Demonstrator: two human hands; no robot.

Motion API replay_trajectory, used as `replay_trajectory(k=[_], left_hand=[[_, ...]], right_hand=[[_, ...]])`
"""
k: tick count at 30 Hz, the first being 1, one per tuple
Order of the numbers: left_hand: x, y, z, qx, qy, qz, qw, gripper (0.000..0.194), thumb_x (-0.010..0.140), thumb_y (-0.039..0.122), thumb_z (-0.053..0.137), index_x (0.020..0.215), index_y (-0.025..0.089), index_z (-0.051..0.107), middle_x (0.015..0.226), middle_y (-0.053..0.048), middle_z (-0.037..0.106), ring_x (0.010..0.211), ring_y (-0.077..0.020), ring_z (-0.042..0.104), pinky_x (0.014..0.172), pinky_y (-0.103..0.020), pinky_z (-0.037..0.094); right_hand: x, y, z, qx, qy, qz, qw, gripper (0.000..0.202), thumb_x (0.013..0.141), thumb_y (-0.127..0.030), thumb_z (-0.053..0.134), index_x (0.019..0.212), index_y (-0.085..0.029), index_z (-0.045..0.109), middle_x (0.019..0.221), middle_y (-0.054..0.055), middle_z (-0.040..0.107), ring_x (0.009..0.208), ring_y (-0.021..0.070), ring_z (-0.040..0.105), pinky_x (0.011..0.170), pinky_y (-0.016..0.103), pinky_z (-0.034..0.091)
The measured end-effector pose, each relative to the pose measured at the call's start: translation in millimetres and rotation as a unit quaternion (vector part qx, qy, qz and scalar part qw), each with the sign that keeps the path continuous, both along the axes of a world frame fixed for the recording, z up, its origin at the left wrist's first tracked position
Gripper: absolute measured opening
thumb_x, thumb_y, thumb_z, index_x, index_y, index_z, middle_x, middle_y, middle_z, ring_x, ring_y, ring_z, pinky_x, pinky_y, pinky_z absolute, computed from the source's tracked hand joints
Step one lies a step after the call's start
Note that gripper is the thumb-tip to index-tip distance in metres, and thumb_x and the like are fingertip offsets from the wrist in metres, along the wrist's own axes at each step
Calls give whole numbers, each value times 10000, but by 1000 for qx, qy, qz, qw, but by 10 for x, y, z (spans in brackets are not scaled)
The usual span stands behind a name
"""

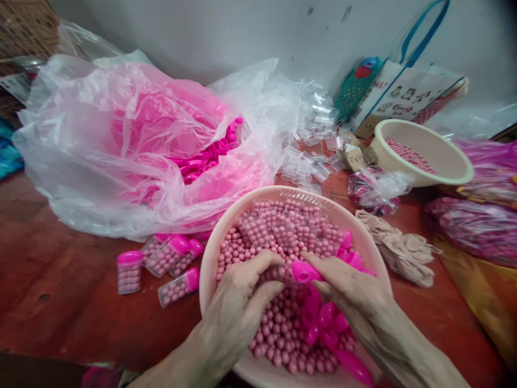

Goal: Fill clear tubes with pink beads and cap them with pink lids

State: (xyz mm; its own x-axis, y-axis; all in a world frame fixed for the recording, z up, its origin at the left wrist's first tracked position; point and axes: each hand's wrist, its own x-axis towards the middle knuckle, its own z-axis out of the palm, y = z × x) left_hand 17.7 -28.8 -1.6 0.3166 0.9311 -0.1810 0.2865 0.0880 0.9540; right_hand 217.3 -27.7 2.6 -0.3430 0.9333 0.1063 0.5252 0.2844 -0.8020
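My left hand (236, 296) pinches a small clear plastic container (278, 276), mostly hidden behind the thumb and fingers. Right against its end, my right hand (355, 288) grips a bright pink cap (306, 272). Whether the cap is seated on the container, I cannot tell. Both hands are over a pale pink basin (210, 258) full of pink beads (283, 353). Several bead-filled containers (258, 230) lie toward the basin's far side. Loose pink caps (323, 318) are heaped on the beads, under and beside my right hand.
Capped bead containers (129, 272) stand and lie left of the basin. Behind them spreads a big plastic bag (92, 151) of pink caps. Clear empty containers (311, 164) are piled at the back. A cream bowl (456, 167), a crumpled beige cloth (404, 248) and a printed bag (407, 97) are right.
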Motion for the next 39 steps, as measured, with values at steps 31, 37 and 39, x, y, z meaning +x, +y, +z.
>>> replay_trajectory(k=[31,37,39], left_hand=[[-6,-55,-81,-55,-53,0,997,360,871,181,554,1213,287,590,1164,-4,652,1030,-205,598,917,-314,465],[-4,-56,-60,-61,-99,-4,993,358,868,160,551,1201,282,600,1096,23,681,968,-168,615,841,-236,485],[-4,-51,-60,-59,-106,-5,993,354,854,143,562,1175,282,615,1071,33,691,969,-166,615,834,-226,484]], right_hand=[[-143,-22,40,19,-6,46,999,277,928,-188,439,1149,-277,579,973,53,681,920,209,648,707,280,532],[-106,7,74,15,-12,58,998,319,929,-176,432,1172,-309,590,897,41,684,845,209,661,616,272,536],[-120,-22,66,21,-18,58,998,350,919,-150,438,1201,-306,575,871,39,681,808,208,661,594,273,533]])
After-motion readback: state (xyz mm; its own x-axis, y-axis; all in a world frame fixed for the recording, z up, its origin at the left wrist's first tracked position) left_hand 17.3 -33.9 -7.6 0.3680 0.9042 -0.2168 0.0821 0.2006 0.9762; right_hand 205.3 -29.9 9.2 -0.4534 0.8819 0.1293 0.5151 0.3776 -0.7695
